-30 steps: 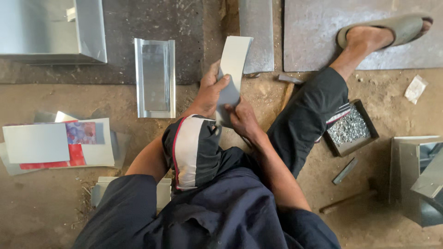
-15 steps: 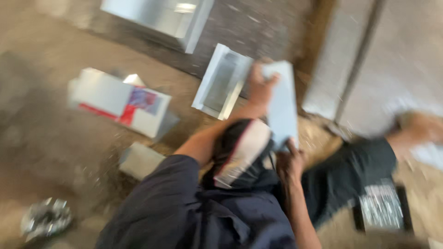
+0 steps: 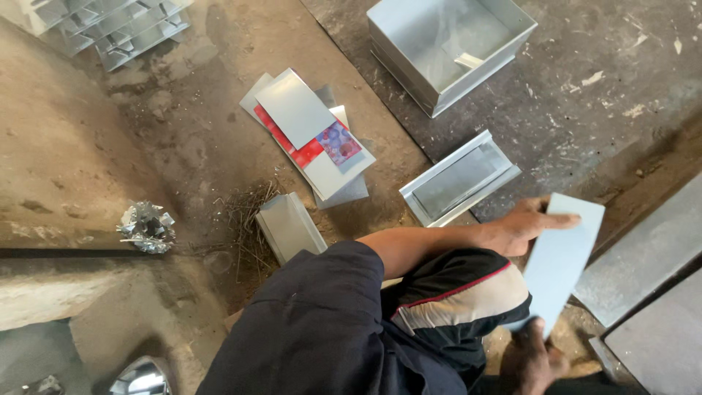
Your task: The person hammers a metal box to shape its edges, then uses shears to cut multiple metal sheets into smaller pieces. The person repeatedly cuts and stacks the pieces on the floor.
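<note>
Both of my hands hold a flat, pale grey metal sheet piece (image 3: pixel 563 256) over my bent knee. My left hand (image 3: pixel 528 223) lies on its upper edge with the fingers stretched across the top corner. Gripping the lower end is my right hand (image 3: pixel 530 362), partly cut off at the frame's bottom. A shallow folded metal channel (image 3: pixel 461 179) lies on the floor just beyond my left hand, apart from the sheet.
An open square metal box (image 3: pixel 450 47) stands at the top. A pile of flat sheets with a red card (image 3: pixel 311 135) lies left of the channel, a small folded piece (image 3: pixel 289 227) below it. Crumpled metal scrap (image 3: pixel 146 227) sits at left. Large sheets (image 3: pixel 651 271) lie at right.
The view has swung left and steadied, bringing the box and sheet pile into view. Both hands still hold the flat sheet, now angled further to the right.
</note>
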Available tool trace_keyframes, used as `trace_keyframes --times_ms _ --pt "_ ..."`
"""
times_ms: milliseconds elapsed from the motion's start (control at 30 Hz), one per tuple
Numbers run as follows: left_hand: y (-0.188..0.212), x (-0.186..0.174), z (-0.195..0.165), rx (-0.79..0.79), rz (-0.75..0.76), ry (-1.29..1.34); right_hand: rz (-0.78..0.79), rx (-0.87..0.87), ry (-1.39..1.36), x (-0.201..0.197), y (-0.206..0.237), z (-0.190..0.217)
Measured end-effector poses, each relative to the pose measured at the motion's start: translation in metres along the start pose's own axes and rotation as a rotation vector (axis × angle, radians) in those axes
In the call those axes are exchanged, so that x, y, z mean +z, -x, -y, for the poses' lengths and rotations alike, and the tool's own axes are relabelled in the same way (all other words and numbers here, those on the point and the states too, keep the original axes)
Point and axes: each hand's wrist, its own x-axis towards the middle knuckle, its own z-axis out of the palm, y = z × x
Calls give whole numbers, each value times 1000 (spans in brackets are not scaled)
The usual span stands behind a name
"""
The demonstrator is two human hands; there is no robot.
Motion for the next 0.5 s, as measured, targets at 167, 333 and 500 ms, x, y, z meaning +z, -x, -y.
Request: trace_keyframes --times_ms 167,333,500 --pt "0 -8 7 127 357 -279 -2 -287 570 -35 -32 13" --pt "19 -4 14 302 298 -501 -111 -276 676 -29 -45 10" --pt "14 -11 11 87 380 -119 -129 -223 525 -22 -33 28"
